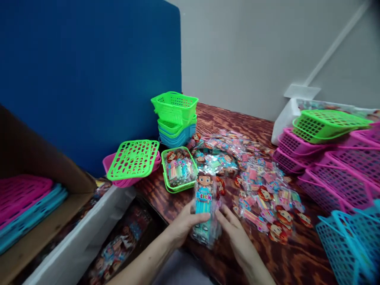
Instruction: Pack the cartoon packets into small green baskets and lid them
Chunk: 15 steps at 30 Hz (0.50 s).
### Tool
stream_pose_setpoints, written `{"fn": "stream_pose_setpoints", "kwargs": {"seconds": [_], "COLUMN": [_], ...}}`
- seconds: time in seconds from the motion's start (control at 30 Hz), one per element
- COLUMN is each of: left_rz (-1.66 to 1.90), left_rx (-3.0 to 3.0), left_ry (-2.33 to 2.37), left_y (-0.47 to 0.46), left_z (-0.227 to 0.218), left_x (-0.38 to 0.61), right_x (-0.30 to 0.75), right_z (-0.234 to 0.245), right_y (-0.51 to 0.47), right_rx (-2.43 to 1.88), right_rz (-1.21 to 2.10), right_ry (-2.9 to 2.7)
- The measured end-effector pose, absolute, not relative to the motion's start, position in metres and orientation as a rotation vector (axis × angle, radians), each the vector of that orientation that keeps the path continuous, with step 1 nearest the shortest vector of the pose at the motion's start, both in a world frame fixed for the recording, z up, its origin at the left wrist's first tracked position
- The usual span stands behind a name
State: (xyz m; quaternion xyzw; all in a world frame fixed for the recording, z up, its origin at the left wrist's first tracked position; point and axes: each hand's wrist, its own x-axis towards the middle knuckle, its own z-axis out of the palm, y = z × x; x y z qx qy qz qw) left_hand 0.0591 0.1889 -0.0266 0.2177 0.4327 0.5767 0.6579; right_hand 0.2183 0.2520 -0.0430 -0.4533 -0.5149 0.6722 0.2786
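Near the table's front edge, my left hand (185, 221) is closed on a stack of clear plastic packets (203, 202) printed with a cartoon boy and the word "Stick", its thumb lying across the top one. On the stack's other side, my right hand (233, 229) presses its fingers against the right edge. Just beyond them stands a green basket (194, 180) filled with similar packets. To the right, a loose heap of packets (261, 182) with blue and red-haired figures spreads over the brown wood-grain table (308, 253).
Stacked green and blue baskets (175, 109) stand at the back by a blue panel (89, 79). A green lid-like grid (133, 160) lies on pink baskets. Pink baskets (335, 186) and blue ones (350, 245) line the right. An open box (80, 237) of packets sits lower left.
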Motion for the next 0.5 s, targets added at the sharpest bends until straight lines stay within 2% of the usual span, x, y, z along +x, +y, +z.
{"fn": "stream_pose_setpoints", "kwargs": {"seconds": [0.1,0.17,0.23,0.3,0.37,0.5], "left_rz": [1.205,1.014,0.865,0.832,0.857,1.004], "left_rx": [0.664,0.865,1.056,1.127,1.004,0.508], "left_ry": [1.123,1.215,1.226,1.159,1.067,0.904], "left_y": [0.182,0.178,0.176,0.173,0.169,0.161], "left_z": [-0.013,-0.007,-0.006,-0.007,-0.012,-0.016], "left_x": [0.031,0.017,0.011,0.012,0.015,0.004], "right_x": [0.214,0.208,0.197,0.183,0.173,0.164], "right_z": [-0.003,0.03,0.052,0.057,0.047,0.026], "right_y": [0.265,0.267,0.265,0.262,0.262,0.275], "right_rx": [-1.165,-0.949,-0.62,-0.401,-0.403,-0.572], "right_rz": [1.2,0.784,0.663,0.798,1.059,1.692], "right_ry": [-1.838,-2.2,-2.575,-2.894,-3.054,-2.735]}}
